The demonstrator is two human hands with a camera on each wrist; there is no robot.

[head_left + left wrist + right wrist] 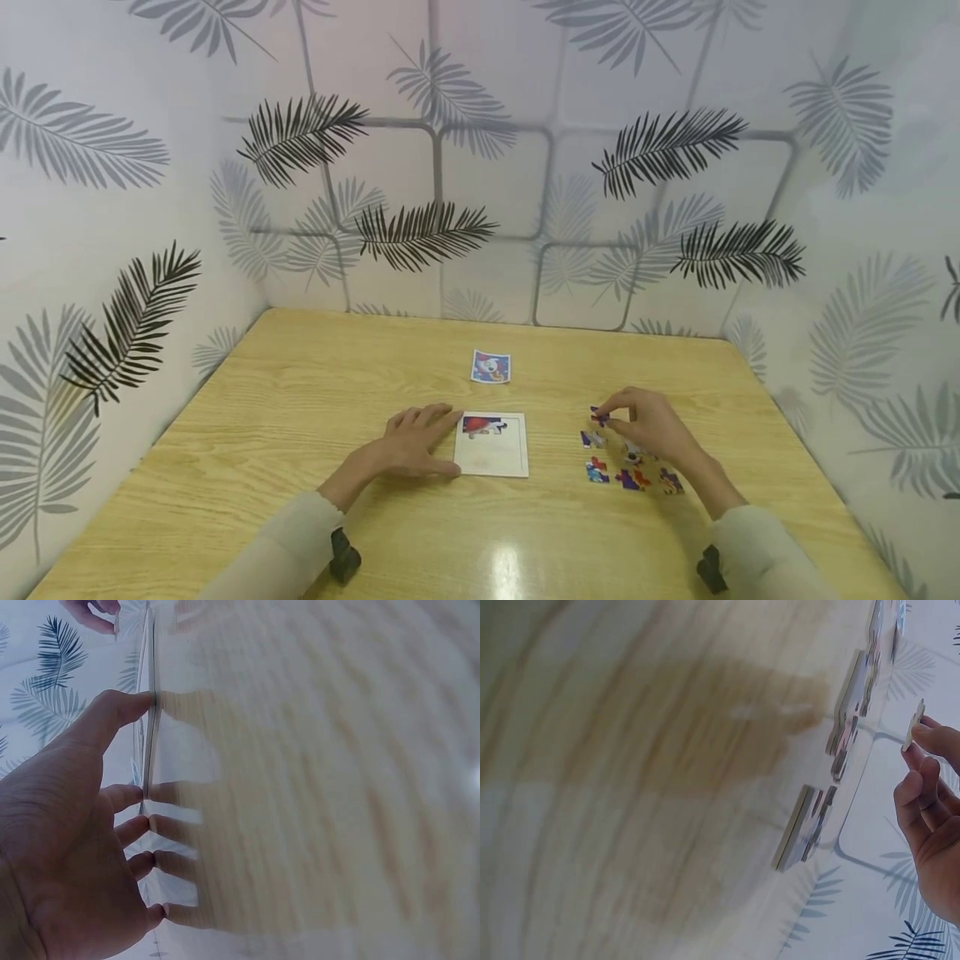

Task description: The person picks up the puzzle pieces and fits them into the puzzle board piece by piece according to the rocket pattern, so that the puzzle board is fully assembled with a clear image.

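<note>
"Puzzle piece [599, 417]?"
"Right of the board [491, 457], beyond the loose pieces [597, 472]. Right hand [651, 423] pinches it. Probably light, stiff; take edges."
"Left hand [412, 443]?"
"Fingers spread, touching board's left edge."

Left fingers [442, 426] apart, right fingers [619, 399] in a pinch

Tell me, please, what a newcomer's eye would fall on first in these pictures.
The dark leaves on the pale wall behind the table probably come first. Next, perhaps, comes the right hand, pinching a puzzle piece by the loose pieces. Near the middle, the left hand touches the left edge of a white board with a colourful patch at its upper left.
</note>
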